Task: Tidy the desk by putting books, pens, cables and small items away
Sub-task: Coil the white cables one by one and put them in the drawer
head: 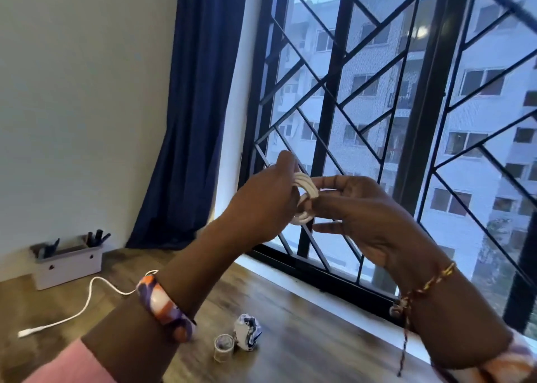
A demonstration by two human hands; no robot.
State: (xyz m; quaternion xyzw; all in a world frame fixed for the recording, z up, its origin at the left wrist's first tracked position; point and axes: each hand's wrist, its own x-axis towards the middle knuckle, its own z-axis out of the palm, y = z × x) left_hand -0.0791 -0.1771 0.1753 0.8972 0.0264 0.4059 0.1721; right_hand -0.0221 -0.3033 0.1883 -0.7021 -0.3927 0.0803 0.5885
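A white cable [305, 198] is sitting wound into a small coil between the two hands, raised well above the surface [290, 339] in front of the window [377, 106]. The left hand [267, 205] is gripping the coil from its left side, fingers curled round the loops. The right hand [360, 208] is touching the coil from the other side, its thumb and fingertips pinching the loops, the other fingers loosely bent.

Below and left of the left hand, a loose length of white cord [87, 304] is trailing across the surface and ending in a plug [29, 332]; whether it joins the coil cannot be told, since the forearm is covering it. A bangle [162, 310] is sitting on the left wrist, a thread bracelet [421, 289] on the right.

Beneath the hands, a small clear cup [223, 348] is standing just beside a crumpled paper ball [247, 332]. Far to the left, a white box [68, 262] holding dark pens [97, 237] is standing against the wall. A blue curtain [197, 106] is hanging behind the left hand.
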